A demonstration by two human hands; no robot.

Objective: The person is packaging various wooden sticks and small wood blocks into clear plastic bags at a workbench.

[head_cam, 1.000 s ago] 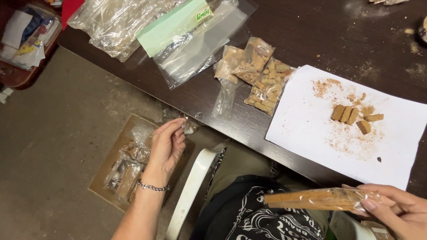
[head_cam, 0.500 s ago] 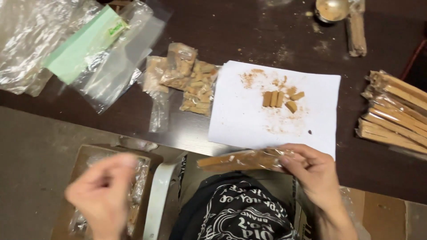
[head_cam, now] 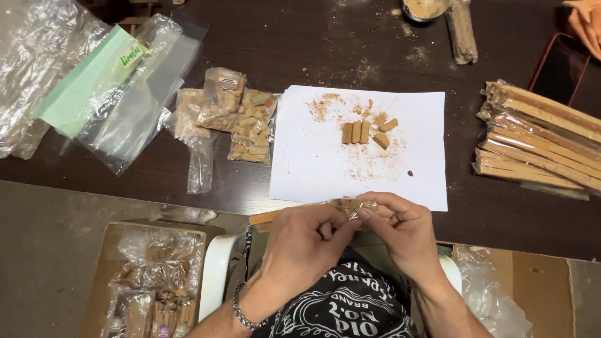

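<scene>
Head view: both hands are pinching one wrapped wood stick [head_cam: 300, 211] at the near edge of the table [head_cam: 300, 44]. Left hand [head_cam: 300, 250] is curling its fingers closed on the stick's middle. Right hand [head_cam: 400, 231] is gripping the crinkled clear wrap at the stick's right end, just below the white paper sheet [head_cam: 313, 156].

Dark brown table [head_cam: 300, 44] w/ dust specks. On it: white paper sheet [head_cam: 313, 156] at centre w/ small tan wood blocks [head_cam: 363, 131] & crumbs; small filled bags [head_cam: 235, 116] just left of it; clear plastic bags [head_cam: 94, 87] far left; wrapped wood sticks [head_cam: 541, 138] stacked at right; bark-like piece [head_cam: 462, 31] & metal bowl [head_cam: 424, 9] at top edge.
</scene>
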